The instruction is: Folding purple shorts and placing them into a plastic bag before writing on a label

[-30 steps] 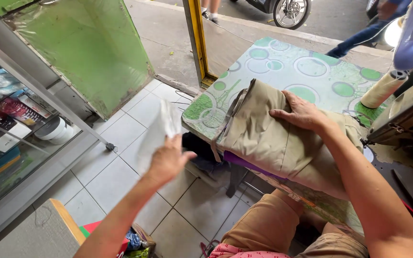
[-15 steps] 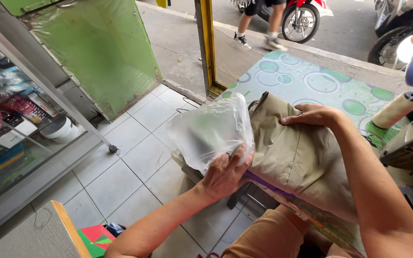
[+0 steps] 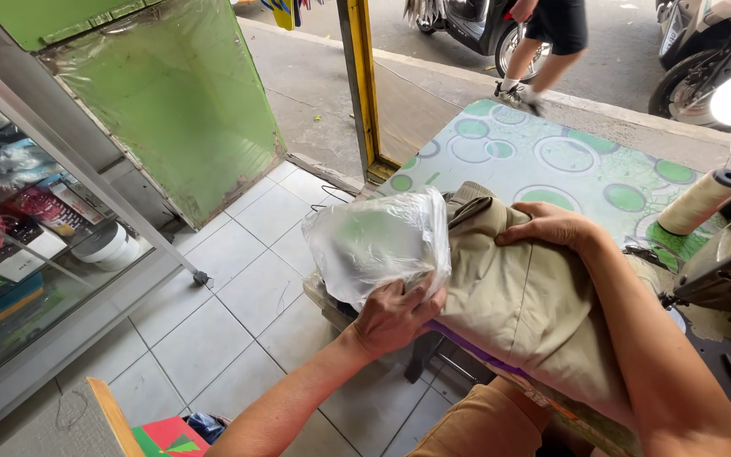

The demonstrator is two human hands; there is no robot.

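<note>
Left hand (image 3: 395, 315) (clenched) has drawn the plastic bag (image 3: 378, 241) over the folded trousers (image 3: 526, 296); right hand (image 3: 547, 224) stays flat.

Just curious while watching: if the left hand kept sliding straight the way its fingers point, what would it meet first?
Most likely the clear plastic bag that the left hand already grips, then the folded khaki garment beside it; depth is hard to judge.

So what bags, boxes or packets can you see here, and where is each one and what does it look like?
Plastic bag: clear, crinkly, held by the left hand against the folded khaki cloth on the table.
Packets: inside the glass cabinet at left, small, flat, red and dark; blurred by reflections.
White box: same cabinet, lower shelf, rectangular.
Round white tub: beside that box.
Card piece: bottom edge, red and green.
</note>
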